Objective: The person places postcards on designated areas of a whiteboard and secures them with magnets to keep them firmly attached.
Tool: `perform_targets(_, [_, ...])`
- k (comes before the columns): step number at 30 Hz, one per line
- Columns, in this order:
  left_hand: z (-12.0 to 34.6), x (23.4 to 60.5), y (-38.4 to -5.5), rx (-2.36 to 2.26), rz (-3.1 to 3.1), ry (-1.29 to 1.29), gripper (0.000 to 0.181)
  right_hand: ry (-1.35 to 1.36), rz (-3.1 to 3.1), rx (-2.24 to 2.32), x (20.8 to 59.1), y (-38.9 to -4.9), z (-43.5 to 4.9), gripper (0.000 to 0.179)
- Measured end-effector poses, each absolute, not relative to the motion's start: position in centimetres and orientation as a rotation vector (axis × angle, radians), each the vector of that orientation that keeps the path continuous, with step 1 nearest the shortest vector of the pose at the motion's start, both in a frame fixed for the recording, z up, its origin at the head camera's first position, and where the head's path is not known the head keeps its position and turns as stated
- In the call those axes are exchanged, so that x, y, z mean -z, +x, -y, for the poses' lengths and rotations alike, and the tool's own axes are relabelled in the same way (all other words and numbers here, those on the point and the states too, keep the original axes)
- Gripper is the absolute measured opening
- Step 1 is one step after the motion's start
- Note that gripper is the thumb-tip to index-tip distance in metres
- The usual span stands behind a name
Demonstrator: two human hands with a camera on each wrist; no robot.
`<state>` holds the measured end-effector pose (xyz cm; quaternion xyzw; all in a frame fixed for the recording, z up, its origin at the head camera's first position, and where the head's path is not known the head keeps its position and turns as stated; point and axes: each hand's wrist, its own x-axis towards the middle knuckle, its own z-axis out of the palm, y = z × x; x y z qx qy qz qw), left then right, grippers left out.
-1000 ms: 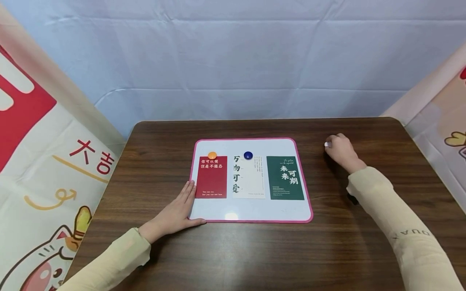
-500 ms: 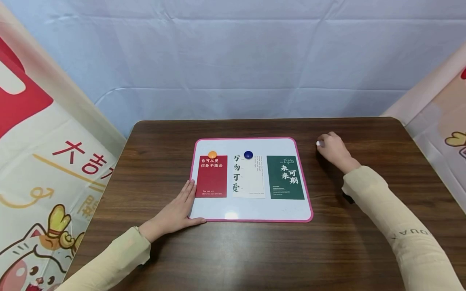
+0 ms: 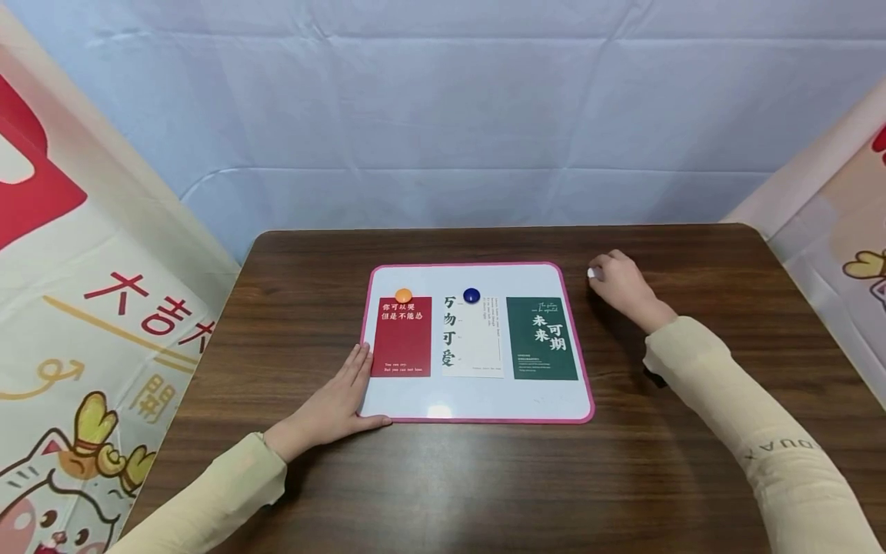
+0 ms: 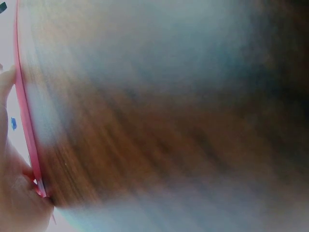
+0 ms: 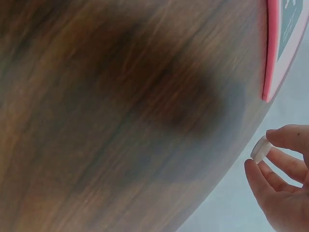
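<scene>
A whiteboard (image 3: 477,402) with a pink rim lies on the table, bearing a red card (image 3: 403,342), a white card (image 3: 476,342) and a green card (image 3: 543,338) side by side. One orange round magnet (image 3: 404,295) sits at the red card's top edge, and a dark blue one (image 3: 471,295) at the white card's. My left hand (image 3: 332,404) rests on the board's lower left corner, fingers straight along its edge. Right of the board's upper right corner, my right hand (image 3: 623,286) pinches a white round magnet (image 5: 261,149) between thumb and fingertips.
The brown wooden table (image 3: 484,485) extends around the board on all sides. A pale cloth backdrop (image 3: 477,115) hangs behind its far edge, and printed cloths hang at the left and right.
My right hand has moved left toward the board, carrying the white magnet. The left hand, board, cards and the other two magnets stay where they were.
</scene>
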<state>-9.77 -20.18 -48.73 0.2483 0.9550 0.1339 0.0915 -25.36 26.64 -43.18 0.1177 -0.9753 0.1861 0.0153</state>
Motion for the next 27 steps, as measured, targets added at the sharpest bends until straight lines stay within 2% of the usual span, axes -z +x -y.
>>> perform_targets(27, [20.3,48.9,-9.7,-0.398,-2.836,0.714,0.108,0.429,3.025,-0.602,42.8,-24.7,-23.1,0.028])
